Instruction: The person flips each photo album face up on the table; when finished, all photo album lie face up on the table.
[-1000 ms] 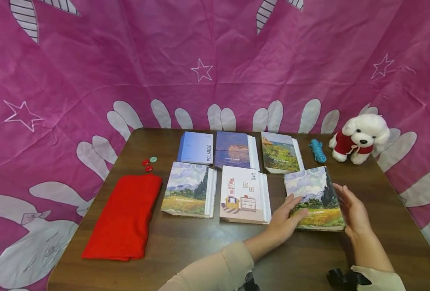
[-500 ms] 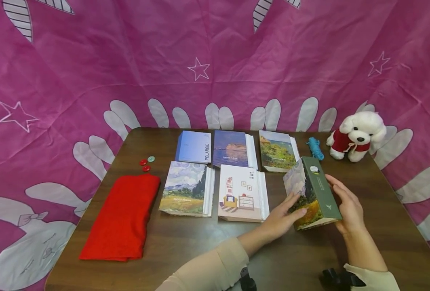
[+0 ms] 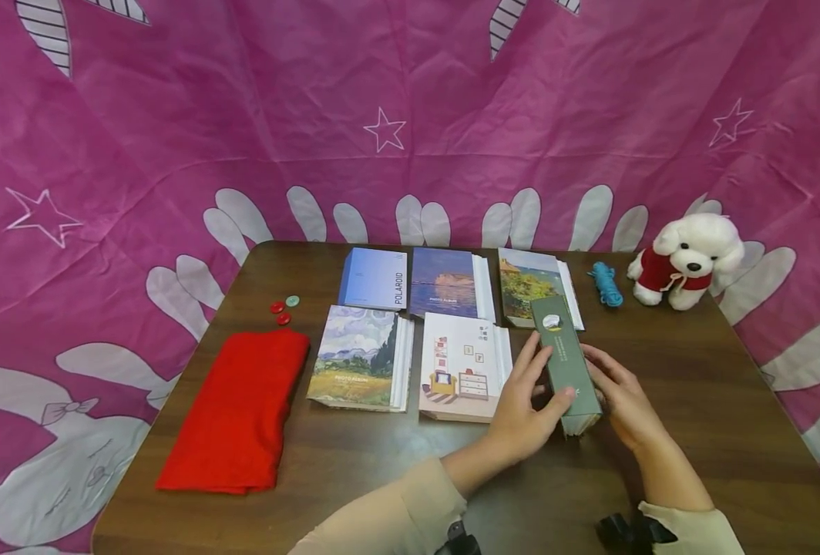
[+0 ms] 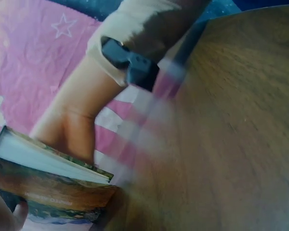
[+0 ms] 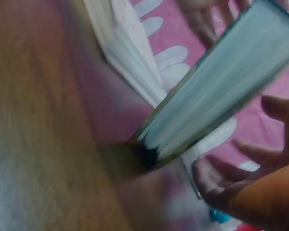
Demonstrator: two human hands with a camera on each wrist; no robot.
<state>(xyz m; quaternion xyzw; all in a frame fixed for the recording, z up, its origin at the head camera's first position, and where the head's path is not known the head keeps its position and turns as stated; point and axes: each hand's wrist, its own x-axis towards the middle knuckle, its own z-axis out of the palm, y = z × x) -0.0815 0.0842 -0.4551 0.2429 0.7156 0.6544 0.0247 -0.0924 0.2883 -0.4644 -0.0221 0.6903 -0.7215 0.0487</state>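
Observation:
A thick photo album [image 3: 568, 362] with a green spine stands on its page edges, spine up and leaning a little. My left hand [image 3: 524, 397] holds it from the left, thumb on the spine and fingers along the painted cover. In the left wrist view its landscape cover [image 4: 53, 192] and pages show. My right hand [image 3: 625, 397] is beside the opposite cover, fingers loosely bent. In the right wrist view, the right fingers [image 5: 216, 183] are spread beside the album. The white furniture-print album [image 3: 462, 370] lies just left of my left hand.
Behind lie a blue Polaroid album [image 3: 375, 279], a sea-painting album [image 3: 445, 281] and a garden album [image 3: 521, 281]. A landscape album [image 3: 354, 354], folded red cloth [image 3: 233, 416] and buttons [image 3: 283, 317] are left. Blue cord [image 3: 606, 285] and a plush dog [image 3: 687, 262] stand back right.
The album has turned from nearly flat, cover up, to spine up, and has moved left. Both hands have moved left with it, the left thumb now on the spine.

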